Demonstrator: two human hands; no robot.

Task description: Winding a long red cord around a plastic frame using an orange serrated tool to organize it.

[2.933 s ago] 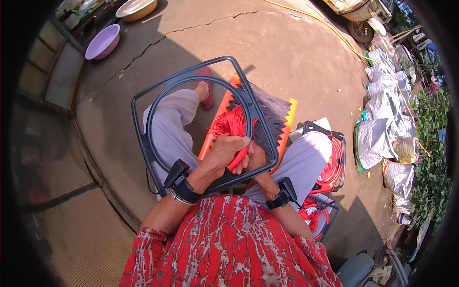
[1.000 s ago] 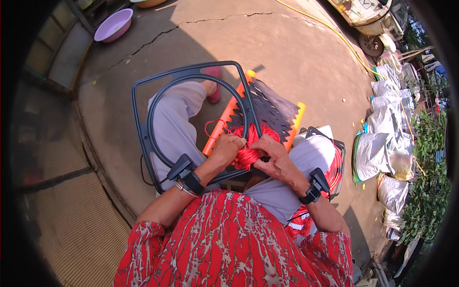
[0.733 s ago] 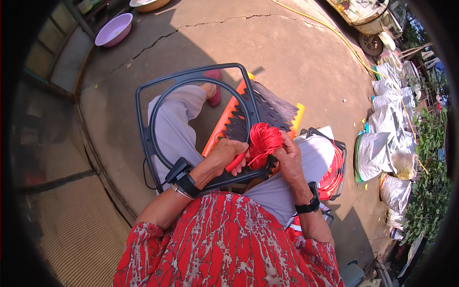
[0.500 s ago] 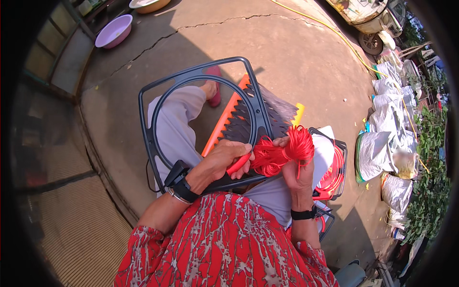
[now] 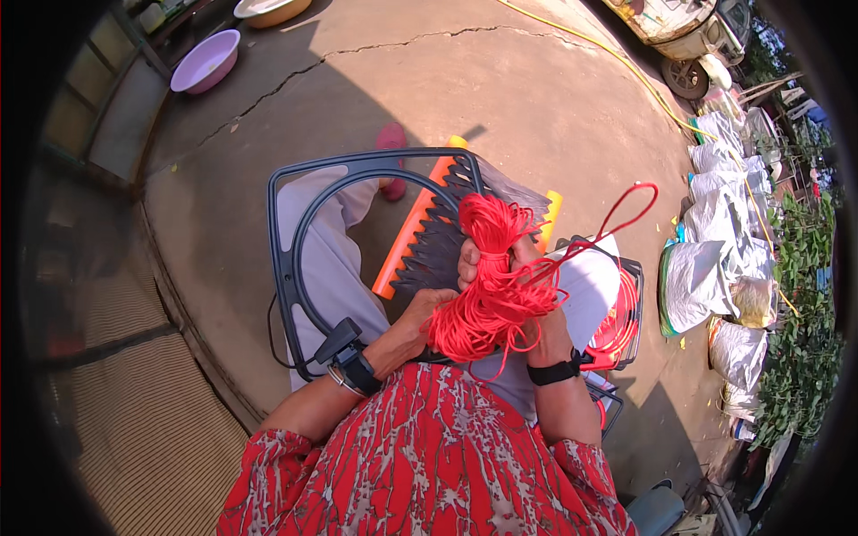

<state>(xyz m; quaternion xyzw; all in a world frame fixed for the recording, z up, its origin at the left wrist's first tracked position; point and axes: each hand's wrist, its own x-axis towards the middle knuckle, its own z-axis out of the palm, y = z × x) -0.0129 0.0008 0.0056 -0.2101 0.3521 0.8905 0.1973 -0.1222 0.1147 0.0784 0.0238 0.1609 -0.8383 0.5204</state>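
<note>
My right hand [image 5: 525, 255] is closed around the waist of a bundle of thin red cord [image 5: 487, 308], lifted over my lap. A loop of the cord sticks out to the right. My left hand [image 5: 424, 316] reaches to the bundle's left edge, its fingers mostly hidden by the cord. Across my legs lies a dark grey plastic frame [image 5: 278, 241] with a round ring inside it; the bundle covers its right part. Beyond the frame stands an orange-edged rack [image 5: 410, 232] with dark jagged strips and a yellow bar.
Another frame wound with red cord [image 5: 620, 314] sits beside my right leg. White sacks [image 5: 697, 286] line the right side near plants. A purple basin [image 5: 206, 62] stands far left. A yellow hose [image 5: 617, 55] runs across the concrete floor near a parked vehicle [image 5: 686, 79].
The cord bundle has moved left and turned, now covering the frame's right side and the left hand's fingers. A loop of cord now juts out to the right. The frame has tilted.
</note>
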